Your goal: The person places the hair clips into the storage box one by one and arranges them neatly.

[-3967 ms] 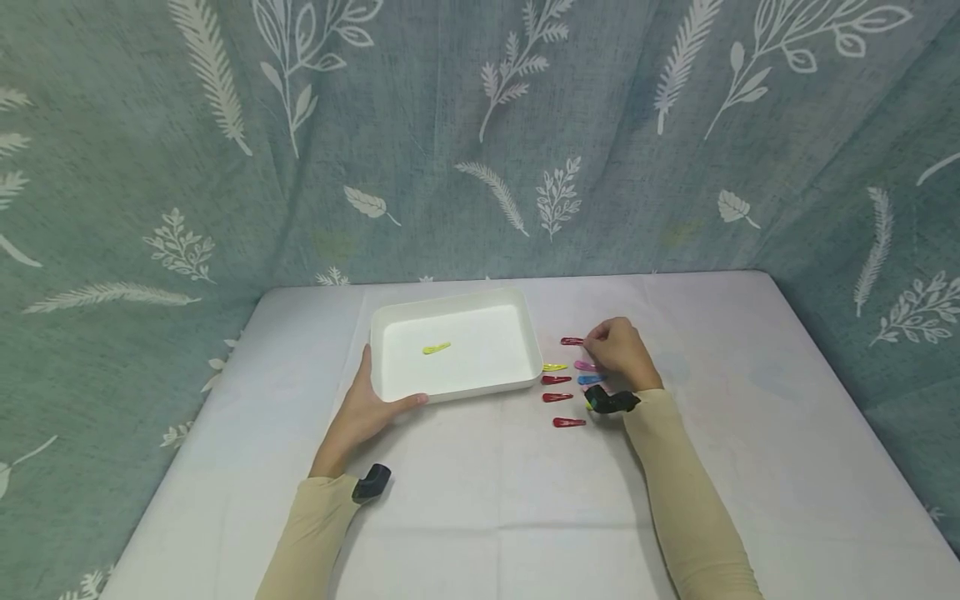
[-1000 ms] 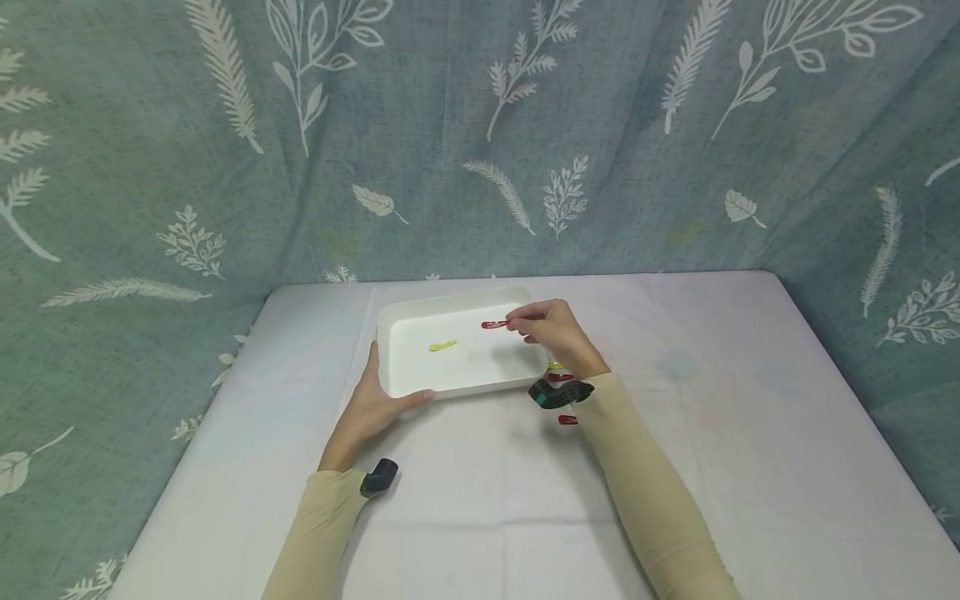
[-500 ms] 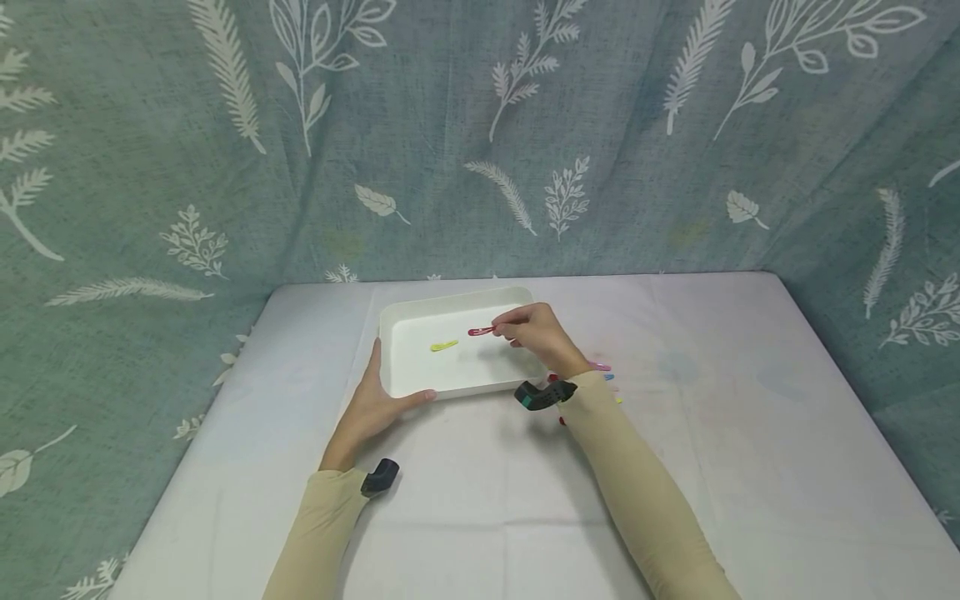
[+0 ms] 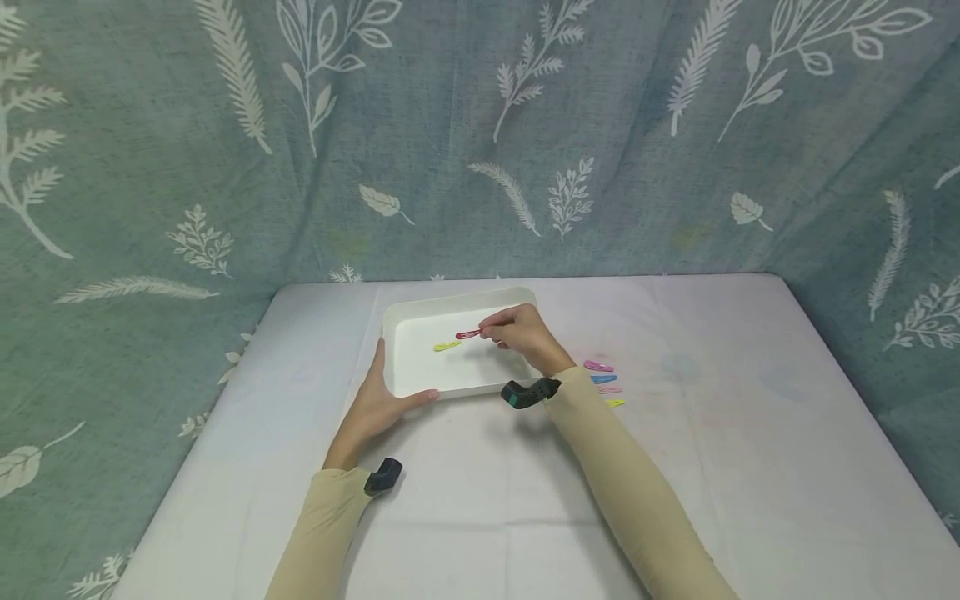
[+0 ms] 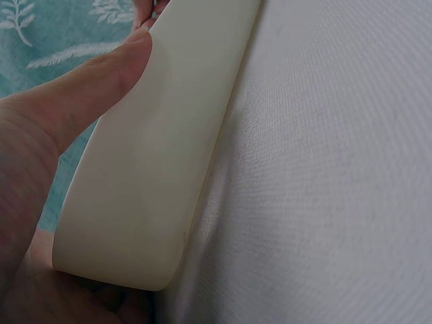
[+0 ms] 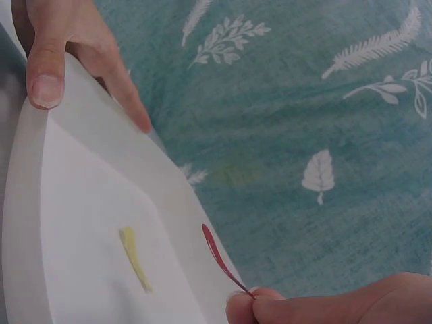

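In the head view my right hand (image 4: 523, 337) pinches a red snap hair clip (image 4: 468, 334) by one end, held above the white tray (image 4: 465, 390). A yellow hair clip (image 4: 447, 346) lies on the tray floor, just left of the red one. My left hand (image 4: 375, 408) grips the tray's near left corner. Its thumb (image 5: 108, 77) lies over the near rim in the left wrist view, while fingers run along the outer side wall. The right wrist view shows the red clip (image 6: 219, 256) sticking out from thumb and fingertip.
On the cloth right of the tray lie a magenta clip (image 4: 598, 366), a blue clip (image 4: 603, 379), a pink clip (image 4: 610, 390) and another yellow clip (image 4: 615, 403). My right forearm (image 4: 622, 475) passes beside them. A leaf-patterned curtain (image 4: 480, 167) stands behind the table.
My right hand took the red clip from the table's right side and carried it left over the tray, drifting further left toward the yellow clip. The left hand keeps its grip.
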`<control>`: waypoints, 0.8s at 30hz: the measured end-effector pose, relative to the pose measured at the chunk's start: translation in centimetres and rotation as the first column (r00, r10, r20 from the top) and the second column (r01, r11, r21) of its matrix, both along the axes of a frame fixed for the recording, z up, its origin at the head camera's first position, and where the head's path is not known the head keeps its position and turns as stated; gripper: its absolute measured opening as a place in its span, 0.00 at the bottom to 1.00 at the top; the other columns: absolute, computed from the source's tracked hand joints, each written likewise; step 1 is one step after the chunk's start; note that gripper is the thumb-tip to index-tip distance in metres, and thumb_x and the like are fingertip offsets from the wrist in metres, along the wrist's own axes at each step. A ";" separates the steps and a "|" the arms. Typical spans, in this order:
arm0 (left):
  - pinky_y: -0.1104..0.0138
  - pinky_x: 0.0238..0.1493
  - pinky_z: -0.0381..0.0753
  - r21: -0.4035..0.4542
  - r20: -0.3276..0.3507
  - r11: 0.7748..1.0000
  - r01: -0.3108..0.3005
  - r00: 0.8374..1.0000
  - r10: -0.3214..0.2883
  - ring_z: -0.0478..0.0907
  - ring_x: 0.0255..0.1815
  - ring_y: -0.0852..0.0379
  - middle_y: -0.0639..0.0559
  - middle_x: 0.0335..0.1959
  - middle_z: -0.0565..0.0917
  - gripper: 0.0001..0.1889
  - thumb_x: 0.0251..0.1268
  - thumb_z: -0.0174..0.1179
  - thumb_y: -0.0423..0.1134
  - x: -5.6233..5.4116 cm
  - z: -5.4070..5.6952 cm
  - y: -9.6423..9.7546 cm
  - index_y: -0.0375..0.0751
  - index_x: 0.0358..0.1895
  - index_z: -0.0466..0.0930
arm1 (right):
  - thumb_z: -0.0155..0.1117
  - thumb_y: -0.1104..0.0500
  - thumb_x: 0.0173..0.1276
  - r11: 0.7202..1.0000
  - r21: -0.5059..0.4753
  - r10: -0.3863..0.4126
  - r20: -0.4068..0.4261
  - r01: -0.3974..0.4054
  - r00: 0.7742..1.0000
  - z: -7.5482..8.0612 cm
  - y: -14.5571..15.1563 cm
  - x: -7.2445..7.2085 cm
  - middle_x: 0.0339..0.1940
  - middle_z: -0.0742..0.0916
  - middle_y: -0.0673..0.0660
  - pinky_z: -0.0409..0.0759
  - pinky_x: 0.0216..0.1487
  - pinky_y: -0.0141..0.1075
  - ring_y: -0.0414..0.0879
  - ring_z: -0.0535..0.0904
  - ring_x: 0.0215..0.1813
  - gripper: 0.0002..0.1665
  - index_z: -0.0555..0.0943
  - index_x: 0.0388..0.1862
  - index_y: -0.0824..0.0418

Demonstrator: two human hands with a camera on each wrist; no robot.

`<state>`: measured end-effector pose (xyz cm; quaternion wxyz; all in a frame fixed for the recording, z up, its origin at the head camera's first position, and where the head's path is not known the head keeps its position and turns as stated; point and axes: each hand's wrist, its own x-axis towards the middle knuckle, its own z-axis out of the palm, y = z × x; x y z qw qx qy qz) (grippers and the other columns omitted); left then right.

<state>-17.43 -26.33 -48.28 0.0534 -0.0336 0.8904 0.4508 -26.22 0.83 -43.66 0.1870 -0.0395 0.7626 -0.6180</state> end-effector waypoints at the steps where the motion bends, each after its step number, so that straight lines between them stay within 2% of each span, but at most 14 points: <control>1: 0.40 0.84 0.49 0.000 -0.001 1.000 0.002 1.000 -0.002 0.40 0.88 0.43 0.50 0.88 0.38 0.77 0.47 0.79 0.65 0.0 0.0 0.0 0.55 0.84 0.22 | 0.66 0.63 0.72 1.000 0.005 0.001 0.000 -0.001 1.000 -0.1 -0.1 0.0 0.49 0.91 0.59 0.82 0.52 0.36 0.55 0.83 0.57 0.11 0.89 0.49 0.64; 4: 0.39 0.83 0.50 0.002 -0.009 1.000 0.007 1.000 -0.007 0.41 0.88 0.42 0.49 0.88 0.39 0.76 0.48 0.79 0.64 0.0 0.0 0.1 0.56 0.84 0.22 | 0.66 0.63 0.72 1.000 0.026 0.002 -0.003 -0.002 1.000 -0.3 -0.6 0.0 0.49 0.91 0.58 0.80 0.46 0.31 0.48 0.82 0.49 0.10 0.89 0.48 0.63; 7: 0.39 0.83 0.51 0.011 -0.031 1.000 0.014 0.999 -0.014 0.43 0.88 0.42 0.48 0.88 0.41 0.76 0.48 0.80 0.63 0.0 0.0 0.1 0.56 0.85 0.23 | 0.67 0.64 0.70 0.999 0.039 0.002 0.008 -0.003 1.000 -0.4 -1.0 -0.1 0.49 0.91 0.56 0.80 0.45 0.32 0.44 0.79 0.43 0.10 0.90 0.48 0.62; 13: 0.39 0.83 0.51 0.007 -0.029 1.000 0.016 0.999 -0.015 0.42 0.88 0.41 0.47 0.88 0.40 0.76 0.48 0.79 0.63 0.0 0.0 0.1 0.54 0.85 0.23 | 0.71 0.63 0.68 0.999 0.053 0.011 0.019 -0.013 1.000 -1.0 -1.7 -0.4 0.38 0.87 0.51 0.80 0.44 0.34 0.41 0.76 0.35 0.10 0.90 0.46 0.63; 16: 0.40 0.84 0.50 0.003 -0.024 1.000 0.015 1.000 -0.015 0.41 0.88 0.41 0.47 0.88 0.39 0.76 0.48 0.79 0.63 0.0 0.0 -0.1 0.53 0.85 0.23 | 0.72 0.63 0.67 0.997 0.074 0.014 0.020 -0.016 1.000 -1.2 -2.0 -0.5 0.37 0.86 0.51 0.79 0.41 0.32 0.40 0.74 0.34 0.09 0.90 0.46 0.63; 24: 0.39 0.82 0.54 0.017 -0.046 0.999 0.029 0.999 -0.029 0.47 0.87 0.42 0.48 0.88 0.42 0.76 0.48 0.79 0.63 0.0 0.0 0.0 0.55 0.85 0.23 | 0.72 0.62 0.68 0.988 0.157 -0.002 0.014 0.000 1.000 -1.9 -3.0 -0.6 0.45 0.91 0.55 0.76 0.34 0.28 0.40 0.75 0.34 0.06 0.92 0.42 0.59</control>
